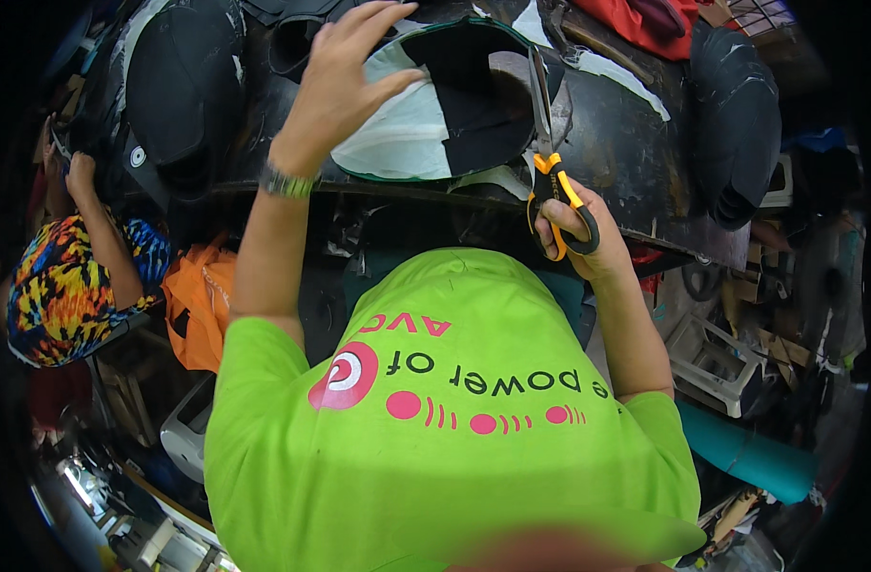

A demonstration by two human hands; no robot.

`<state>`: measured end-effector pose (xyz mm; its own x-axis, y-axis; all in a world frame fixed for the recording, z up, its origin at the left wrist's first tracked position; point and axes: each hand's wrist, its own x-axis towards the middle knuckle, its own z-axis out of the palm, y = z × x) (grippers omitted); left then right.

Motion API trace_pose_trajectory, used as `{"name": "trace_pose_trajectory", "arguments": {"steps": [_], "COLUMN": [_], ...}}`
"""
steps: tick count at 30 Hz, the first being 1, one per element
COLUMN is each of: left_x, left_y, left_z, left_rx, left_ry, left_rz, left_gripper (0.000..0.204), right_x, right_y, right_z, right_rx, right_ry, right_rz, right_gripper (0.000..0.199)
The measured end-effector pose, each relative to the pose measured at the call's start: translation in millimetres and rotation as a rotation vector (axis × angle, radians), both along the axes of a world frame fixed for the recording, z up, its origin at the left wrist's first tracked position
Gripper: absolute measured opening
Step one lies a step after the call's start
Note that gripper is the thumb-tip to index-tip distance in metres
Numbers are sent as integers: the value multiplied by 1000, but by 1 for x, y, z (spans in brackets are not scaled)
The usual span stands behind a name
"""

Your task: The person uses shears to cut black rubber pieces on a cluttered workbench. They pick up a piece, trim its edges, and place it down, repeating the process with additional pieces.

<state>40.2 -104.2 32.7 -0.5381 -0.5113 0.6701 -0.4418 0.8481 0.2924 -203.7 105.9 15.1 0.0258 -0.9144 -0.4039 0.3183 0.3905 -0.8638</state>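
Note:
My left hand, with a banded watch on the wrist, is raised over the left side of an oval fabric piece, its fingers and thumb spread and holding nothing. The fabric piece lies near the table's front edge; it has a pale left part, a black right part and a thin green rim. My right hand grips scissors by their yellow-and-black handles. Their blades point away from me, beside the fabric's right edge, and look nearly closed. White scraps lie beyond them.
Black padded stacks stand at the left and right of the dark table. Red cloth lies at the far right. At left, a person in a multicoloured top works near an orange bag. A teal roll lies at lower right.

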Motion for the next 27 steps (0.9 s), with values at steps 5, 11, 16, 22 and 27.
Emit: {"name": "trace_pose_trajectory", "arguments": {"steps": [5,11,16,22,27], "left_x": [-24,-26,-30,-9,-13], "left_y": [-27,-2,42,76,-3], "left_z": [-3,-30,-38,-14,27], "left_rx": [375,308,548,999,-7], "left_ry": [-260,30,199,130,-24], "left_rz": [59,94,107,-98,-79], "left_gripper": [33,29,51,58,35], "right_x": [1,-10,-17,-52,-48], "right_y": [2,17,16,3,1], "right_z": [-3,-12,-21,-11,-3], "right_rx": [-4,110,159,199,83], "right_ry": [-13,-11,79,935,1409], "right_rz": [-39,-59,-54,79,140], "right_gripper": [34,29,33,41,46]}}
